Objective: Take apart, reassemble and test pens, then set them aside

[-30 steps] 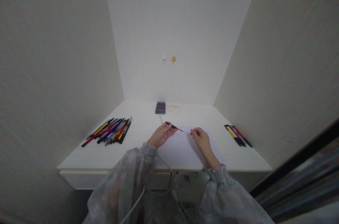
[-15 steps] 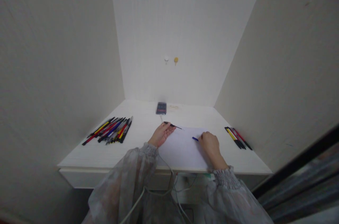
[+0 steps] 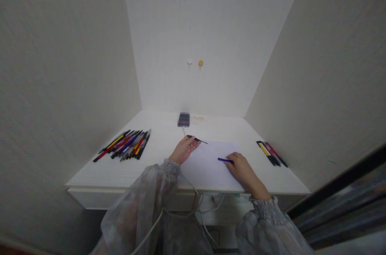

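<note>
My left hand (image 3: 183, 149) is closed on a slim black pen (image 3: 197, 139) with a thin end that points right, over the far left part of a white paper sheet (image 3: 211, 172). Low above the sheet's right side, or resting on it, my right hand (image 3: 239, 165) is closed around a short blue pen piece (image 3: 224, 160). That piece lies nearly level and sticks out to the left of my fingertips. Whether it is a cap or a barrel I cannot tell.
A heap of several pens and markers (image 3: 126, 146) lies on the left of the white desk (image 3: 163, 126). Several more markers (image 3: 271, 154) lie side by side at the right wall. A phone (image 3: 183, 119) with a cable stands near the back. White cables (image 3: 181, 221) hang before the desk edge.
My right hand has turned and shifted slightly down and right, so more of the blue piece shows, now more level. My left hand keeps the black pen in about the same place.
</note>
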A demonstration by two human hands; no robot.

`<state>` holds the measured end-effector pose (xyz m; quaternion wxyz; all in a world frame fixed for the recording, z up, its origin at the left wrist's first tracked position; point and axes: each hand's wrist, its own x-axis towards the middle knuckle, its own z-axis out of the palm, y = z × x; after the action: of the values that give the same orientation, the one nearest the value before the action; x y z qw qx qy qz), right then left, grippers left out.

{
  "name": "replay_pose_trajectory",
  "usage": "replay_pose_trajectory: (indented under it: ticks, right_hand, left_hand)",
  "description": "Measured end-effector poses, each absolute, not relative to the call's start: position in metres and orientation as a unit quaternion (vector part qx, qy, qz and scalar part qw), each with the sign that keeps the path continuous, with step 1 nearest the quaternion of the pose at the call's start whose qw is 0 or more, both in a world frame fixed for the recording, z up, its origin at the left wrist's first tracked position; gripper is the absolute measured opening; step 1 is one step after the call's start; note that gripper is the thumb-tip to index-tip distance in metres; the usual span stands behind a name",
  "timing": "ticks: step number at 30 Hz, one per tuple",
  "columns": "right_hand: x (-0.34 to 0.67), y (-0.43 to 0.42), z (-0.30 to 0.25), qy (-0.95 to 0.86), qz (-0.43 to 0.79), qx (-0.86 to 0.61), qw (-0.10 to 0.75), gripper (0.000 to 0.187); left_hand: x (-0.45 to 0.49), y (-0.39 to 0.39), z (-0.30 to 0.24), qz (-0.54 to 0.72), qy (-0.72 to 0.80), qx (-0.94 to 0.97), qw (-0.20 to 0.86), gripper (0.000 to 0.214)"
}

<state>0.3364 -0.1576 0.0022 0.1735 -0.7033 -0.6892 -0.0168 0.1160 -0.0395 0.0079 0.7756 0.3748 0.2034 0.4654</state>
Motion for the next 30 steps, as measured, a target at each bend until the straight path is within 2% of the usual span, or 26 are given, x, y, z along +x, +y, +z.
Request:
replay_pose_trajectory:
  ticks: [21, 30]
  right_hand:
    - [0.346, -0.156, -0.004, -0.703, -0.015, -0.683, 0.197, 0.02]
    - [0.352, -0.155, -0.008, -0.704, -0.001, -0.681, 0.202, 0.019]
  left_hand:
    - [0.116, -0.043, 0.007, 0.437, 0.219, 0.419, 0.765, 0.017]
    - [0.123, -0.045, -0.003, 0.373, 0.316, 0.525, 0.696, 0.023]
